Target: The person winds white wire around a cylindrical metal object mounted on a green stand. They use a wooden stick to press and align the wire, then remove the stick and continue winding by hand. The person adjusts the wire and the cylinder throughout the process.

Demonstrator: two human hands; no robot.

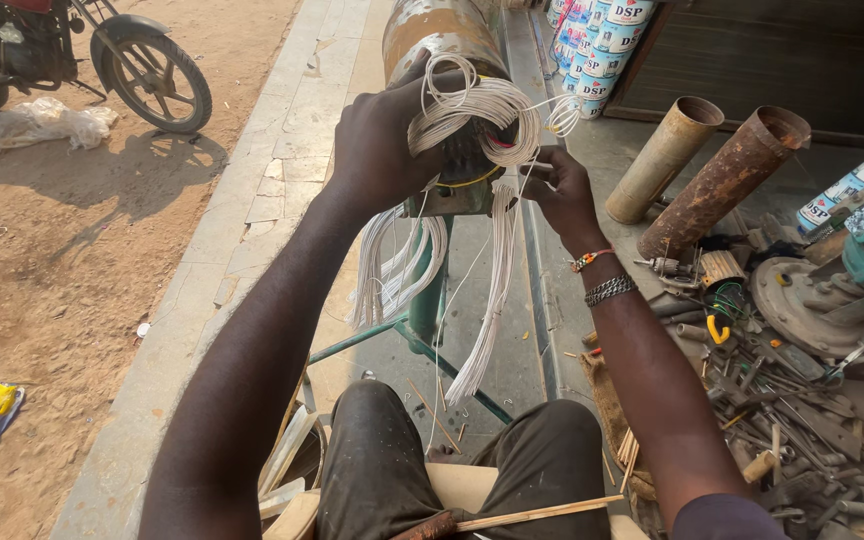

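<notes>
The left hand is clamped around a bundle of white wire loops at the end of a metal cylinder (on a green stand), while the right hand pinches a single strand.

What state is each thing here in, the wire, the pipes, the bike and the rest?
left hand: gripping the white wire coils
right hand: pinching wire strands
white wire coils: looped, ends hanging loose
rusty pipes: leaning, open-ended
motorcycle: parked on dirt
tools: scattered in a heap
</notes>
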